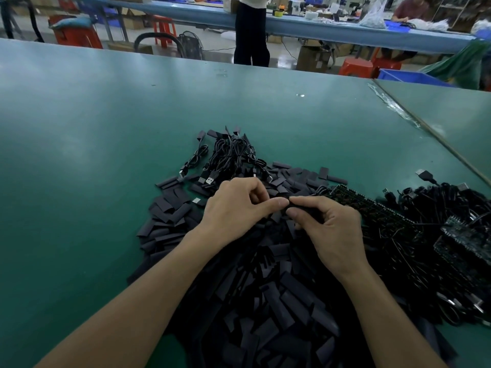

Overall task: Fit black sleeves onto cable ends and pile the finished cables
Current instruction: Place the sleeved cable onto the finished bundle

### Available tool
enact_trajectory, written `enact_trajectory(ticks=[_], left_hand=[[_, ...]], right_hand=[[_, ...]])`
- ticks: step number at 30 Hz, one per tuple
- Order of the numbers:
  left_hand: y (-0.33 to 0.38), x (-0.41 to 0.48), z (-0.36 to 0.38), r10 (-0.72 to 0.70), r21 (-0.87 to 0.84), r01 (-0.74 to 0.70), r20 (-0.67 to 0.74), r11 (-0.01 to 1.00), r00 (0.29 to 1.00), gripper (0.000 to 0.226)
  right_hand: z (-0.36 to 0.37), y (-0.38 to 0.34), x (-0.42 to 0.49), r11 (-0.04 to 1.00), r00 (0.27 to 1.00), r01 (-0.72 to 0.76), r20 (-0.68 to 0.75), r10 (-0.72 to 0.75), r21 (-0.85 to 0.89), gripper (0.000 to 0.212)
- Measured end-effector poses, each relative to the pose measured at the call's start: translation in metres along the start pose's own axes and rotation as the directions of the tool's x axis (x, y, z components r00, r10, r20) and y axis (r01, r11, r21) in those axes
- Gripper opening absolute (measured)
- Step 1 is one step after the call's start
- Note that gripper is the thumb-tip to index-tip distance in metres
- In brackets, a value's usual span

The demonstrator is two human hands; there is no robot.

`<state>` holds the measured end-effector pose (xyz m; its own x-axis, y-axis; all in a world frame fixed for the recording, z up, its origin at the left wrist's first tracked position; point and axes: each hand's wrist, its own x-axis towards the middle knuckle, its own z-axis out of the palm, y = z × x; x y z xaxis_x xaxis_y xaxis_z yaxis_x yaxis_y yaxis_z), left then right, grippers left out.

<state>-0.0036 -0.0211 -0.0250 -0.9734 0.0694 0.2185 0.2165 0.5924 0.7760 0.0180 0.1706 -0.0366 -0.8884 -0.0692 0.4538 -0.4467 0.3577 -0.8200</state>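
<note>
Left hand [236, 205]: raised over the heap, palm turned down, index finger and thumb stretched to the right; their tips pinch the left end of a short black sleeve-covered cable end [301, 205]; remaining fingers curl under the palm.
Right hand [334, 229]: raised at the same level, back of the hand facing the camera, thumb on top and fingers folded beneath, clamped around the right part of the same piece.
Contact: the fingertips of both hands meet at the piece, just above the heap.
Forearms: both bare, entering from the lower edge and converging toward the centre.
Held piece: dark and mostly covered by the fingers; whether the sleeve is fully seated on the cable cannot be told.
Loose flat black sleeves [268, 301]: a broad heap directly under and in front of the hands, spreading left across the green worktop [106, 144].
Coiled black cables with USB plugs [231, 155]: a pile beyond the hands, touching the far edge of the sleeve heap.
Tangled black cables with small circuit boards [425, 235]: a mass to the right of the right hand.
</note>
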Motion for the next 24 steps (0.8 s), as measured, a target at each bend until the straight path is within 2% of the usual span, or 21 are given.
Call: enact_trajectory(ticks=[2,6,13,17,24], left_hand=[[-0.0003,0.0001,-0.0002,-0.005,-0.026,0.005,0.015,1.0,1.0,0.049],[0.0005,0.0023,0.0006,0.005,-0.202,0.009,0.07,0.979,0.998,0.032],[-0.0025,0.0035,0.0023,-0.003,-0.27,0.046,0.155,0.962,0.988,0.019],[-0.0042,0.003,0.0024,0.011,-0.245,0.027,0.15,0.969,0.989,0.013],[-0.0062,0.0004,0.0062,0.104,-0.105,-0.093,0.103,0.99,0.989,0.011]], right_hand=[[0.0004,-0.0006,-0.0002,1.0,1.0,0.002,-0.011,-0.002,-0.016,0.028],[-0.0005,0.0002,0.0005,0.999,0.999,-0.029,-0.024,0.029,-0.014,0.021],[0.0014,-0.0027,0.0002,1.0,1.0,-0.021,-0.009,0.021,-0.008,0.024],[0.0022,-0.0014,0.0,0.999,0.999,-0.02,-0.033,0.019,-0.029,0.022],[0.0013,-0.0015,0.0006,0.998,0.999,-0.018,-0.04,0.016,-0.06,0.022]])
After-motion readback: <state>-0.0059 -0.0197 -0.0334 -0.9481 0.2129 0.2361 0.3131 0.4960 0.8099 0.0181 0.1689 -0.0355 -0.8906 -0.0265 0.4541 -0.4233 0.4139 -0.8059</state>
